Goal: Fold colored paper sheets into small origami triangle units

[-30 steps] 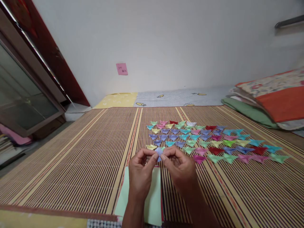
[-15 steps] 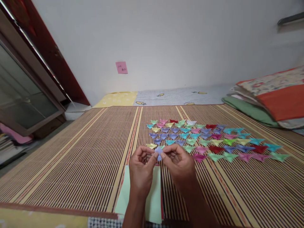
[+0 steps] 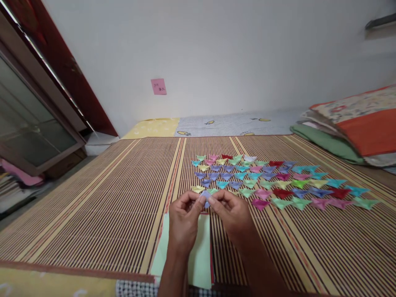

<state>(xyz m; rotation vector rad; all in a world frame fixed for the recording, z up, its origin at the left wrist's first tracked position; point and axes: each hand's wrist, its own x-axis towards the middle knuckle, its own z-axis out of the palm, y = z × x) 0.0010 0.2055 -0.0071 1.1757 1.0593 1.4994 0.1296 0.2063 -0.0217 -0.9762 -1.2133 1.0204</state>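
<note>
Between my two hands is a small piece of folded light-purple paper (image 3: pixel 205 194), its lower part partly covered by my thumbs. My left hand (image 3: pixel 185 216) pinches its left side with thumb and fingers. On the right side, the thumb and fingers of my right hand (image 3: pixel 232 212) are closed on the same paper. Beneath my left wrist lies light-green paper (image 3: pixel 200 251) with a red edge showing at its right. Just beyond my hands, several rows of small folded paper shapes (image 3: pixel 281 193) in many colours rest on a striped mat (image 3: pixel 108 206).
Folded bedding (image 3: pixel 365 128), orange, patterned and green, is piled at the right. A white wall (image 3: pixel 235 53) with a pink note (image 3: pixel 159 86) rises behind the mat. Checked cloth (image 3: pixel 229 125) shows along the far edge. A glass-fronted cabinet (image 3: pixel 34 119) stands at the left.
My fingers have shifted slightly on the purple paper, and my thumbs now sit a little higher and closer together. The rows of folded shapes stay as they were.
</note>
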